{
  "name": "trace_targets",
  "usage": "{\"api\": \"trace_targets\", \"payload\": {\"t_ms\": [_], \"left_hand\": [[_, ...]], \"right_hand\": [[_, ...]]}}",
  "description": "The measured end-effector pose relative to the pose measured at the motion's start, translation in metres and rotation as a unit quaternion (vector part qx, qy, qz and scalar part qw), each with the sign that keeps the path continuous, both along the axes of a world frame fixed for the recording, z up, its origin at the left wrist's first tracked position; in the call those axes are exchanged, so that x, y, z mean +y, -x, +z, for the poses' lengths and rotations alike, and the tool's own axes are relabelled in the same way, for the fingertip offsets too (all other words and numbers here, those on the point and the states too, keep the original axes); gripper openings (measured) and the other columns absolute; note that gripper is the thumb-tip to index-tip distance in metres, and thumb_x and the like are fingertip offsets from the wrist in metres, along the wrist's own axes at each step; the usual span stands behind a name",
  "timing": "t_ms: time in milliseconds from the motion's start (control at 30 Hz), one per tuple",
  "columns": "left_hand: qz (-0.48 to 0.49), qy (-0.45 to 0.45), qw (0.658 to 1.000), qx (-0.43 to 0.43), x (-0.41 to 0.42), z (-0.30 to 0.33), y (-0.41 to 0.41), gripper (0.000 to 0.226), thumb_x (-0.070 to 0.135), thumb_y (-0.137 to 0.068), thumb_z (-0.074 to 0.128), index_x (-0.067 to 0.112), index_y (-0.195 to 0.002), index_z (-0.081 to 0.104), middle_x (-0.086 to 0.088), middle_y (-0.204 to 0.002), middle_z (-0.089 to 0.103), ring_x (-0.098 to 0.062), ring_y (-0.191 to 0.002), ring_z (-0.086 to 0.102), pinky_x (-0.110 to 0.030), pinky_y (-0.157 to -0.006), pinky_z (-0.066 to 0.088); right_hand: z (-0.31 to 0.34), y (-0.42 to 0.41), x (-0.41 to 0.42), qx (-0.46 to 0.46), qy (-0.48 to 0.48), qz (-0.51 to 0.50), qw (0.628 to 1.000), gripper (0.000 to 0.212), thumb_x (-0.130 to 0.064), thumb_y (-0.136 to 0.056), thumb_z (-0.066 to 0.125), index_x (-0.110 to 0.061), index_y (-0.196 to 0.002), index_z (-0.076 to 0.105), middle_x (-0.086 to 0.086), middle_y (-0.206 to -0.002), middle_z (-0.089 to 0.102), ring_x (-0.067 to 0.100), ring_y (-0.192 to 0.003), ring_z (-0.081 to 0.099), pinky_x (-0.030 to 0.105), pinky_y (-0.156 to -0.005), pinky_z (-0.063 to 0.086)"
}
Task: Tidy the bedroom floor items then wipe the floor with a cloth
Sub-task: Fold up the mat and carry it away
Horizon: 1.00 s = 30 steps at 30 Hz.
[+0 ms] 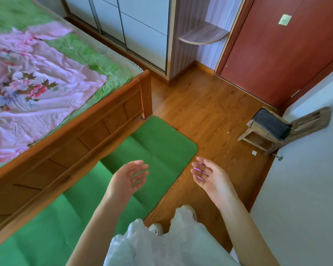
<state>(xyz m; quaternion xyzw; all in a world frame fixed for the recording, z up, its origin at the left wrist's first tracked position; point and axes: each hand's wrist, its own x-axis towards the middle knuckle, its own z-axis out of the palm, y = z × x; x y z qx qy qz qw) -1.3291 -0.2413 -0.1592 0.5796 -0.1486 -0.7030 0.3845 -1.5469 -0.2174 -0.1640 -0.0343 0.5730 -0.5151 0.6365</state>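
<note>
My left hand (128,177) hovers over the green floor mat (158,143), fingers relaxed and empty. My right hand (206,174) is held out beside it over the wooden floor (210,112), palm turned inward, fingers loose, holding nothing. The mat lies along the foot of the bed. A small wooden chair (265,139) stands against the right wall with a dark folded cloth (270,123) on its seat. A small white scrap (254,153) lies on the floor by the chair.
The wooden bed frame (85,135) with green and pink floral bedding fills the left. A wardrobe with sliding doors (138,29) and a corner shelf (204,34) stand at the back. A red-brown door (281,48) is shut. White wall on the right. My shoes (156,228) show below.
</note>
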Motion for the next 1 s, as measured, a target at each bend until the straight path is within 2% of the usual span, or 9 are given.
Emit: {"api": "trace_targets", "payload": {"t_ms": [333,533,700,867,1000], "left_hand": [[0.146,-0.009,0.989,0.008,-0.025,-0.004,0.038,0.02,0.016,-0.095,0.042,0.012,-0.091,0.062,-0.004,-0.089,0.068,-0.02,-0.086,0.062,-0.031,-0.081,0.047],[0.237,-0.008,0.971,0.024,-0.028,-0.01,0.055,0.024,0.018,-0.096,0.039,0.013,-0.088,0.061,-0.001,-0.079,0.071,-0.019,-0.084,0.062,-0.031,-0.08,0.046],[0.313,-0.005,0.949,0.03,-0.014,-0.02,0.051,0.025,0.019,-0.096,0.038,0.013,-0.089,0.06,0.0,-0.078,0.071,-0.013,-0.069,0.067,-0.03,-0.074,0.046],[0.361,-0.007,0.932,0.02,0.007,-0.03,0.038,0.022,0.018,-0.095,0.04,0.012,-0.089,0.061,0.0,-0.076,0.072,-0.015,-0.074,0.066,-0.032,-0.083,0.045],[0.391,-0.006,0.92,0.018,0.021,-0.038,0.018,0.023,0.018,-0.095,0.04,0.012,-0.09,0.061,-0.001,-0.079,0.072,-0.015,-0.073,0.068,-0.034,-0.084,0.046]], "right_hand": [[0.003,0.044,-0.085,0.008,0.005,0.158,0.987,0.019,-0.013,-0.097,0.043,-0.007,-0.102,0.061,0.008,-0.084,0.066,0.019,-0.073,0.062,0.028,-0.065,0.05],[-0.003,0.058,-0.131,0.013,0.008,0.245,0.969,0.019,-0.013,-0.096,0.044,-0.008,-0.101,0.062,0.006,-0.081,0.069,0.016,-0.069,0.066,0.024,-0.06,0.053],[-0.01,0.049,-0.156,0.023,0.007,0.312,0.95,0.019,-0.013,-0.096,0.045,-0.007,-0.099,0.062,0.006,-0.081,0.068,0.018,-0.072,0.064,0.024,-0.062,0.053],[-0.021,0.022,-0.17,0.026,0.0,0.357,0.934,0.02,-0.012,-0.097,0.044,-0.007,-0.099,0.062,0.007,-0.084,0.067,0.018,-0.075,0.063,0.027,-0.067,0.05],[-0.033,-0.007,-0.17,0.0,-0.014,0.377,0.926,0.02,-0.013,-0.097,0.044,-0.007,-0.1,0.062,0.008,-0.085,0.067,0.019,-0.076,0.063,0.027,-0.067,0.051]]}}
